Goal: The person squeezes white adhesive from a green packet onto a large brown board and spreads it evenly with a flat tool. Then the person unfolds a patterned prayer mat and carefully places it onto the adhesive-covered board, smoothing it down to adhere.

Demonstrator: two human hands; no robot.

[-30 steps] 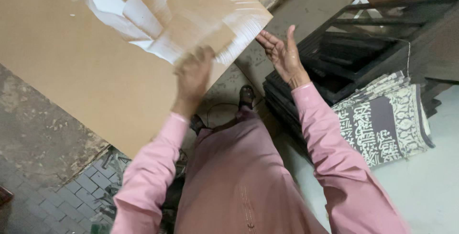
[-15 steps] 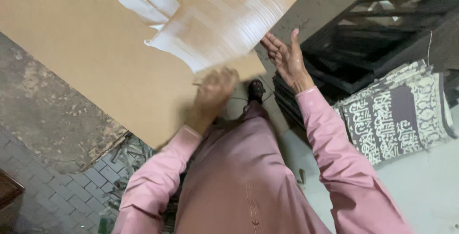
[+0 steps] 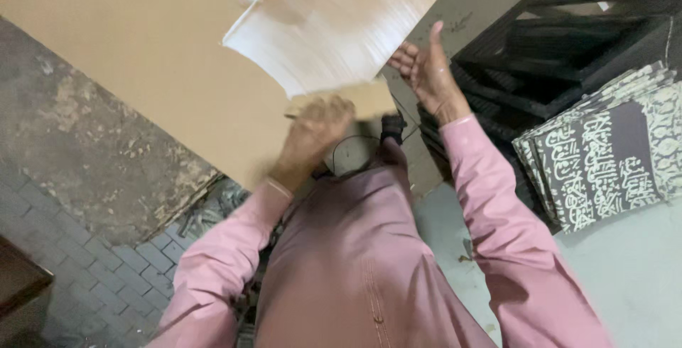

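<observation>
A large tan board (image 3: 135, 71) lies before me, part of its top covered by a white, streaky film (image 3: 334, 28) that curls up at its near edge. My left hand (image 3: 312, 135) is blurred and closed around the board's near corner, just under the film's edge. My right hand (image 3: 426, 71) is open, fingers spread, at the board's right edge beside the film, holding nothing. Pink sleeves cover both arms.
A stack of dark panels with pale ornamental cut-outs (image 3: 604, 156) leans at the right, behind it dark frames (image 3: 568, 42). A grey slab (image 3: 483, 0) lies under the board. Rough concrete (image 3: 85, 156) and paving bricks (image 3: 85, 270) are at the left.
The board and film have shifted right and nearer. My left hand slid down to the board's near corner. My right hand stayed open at the right edge.
</observation>
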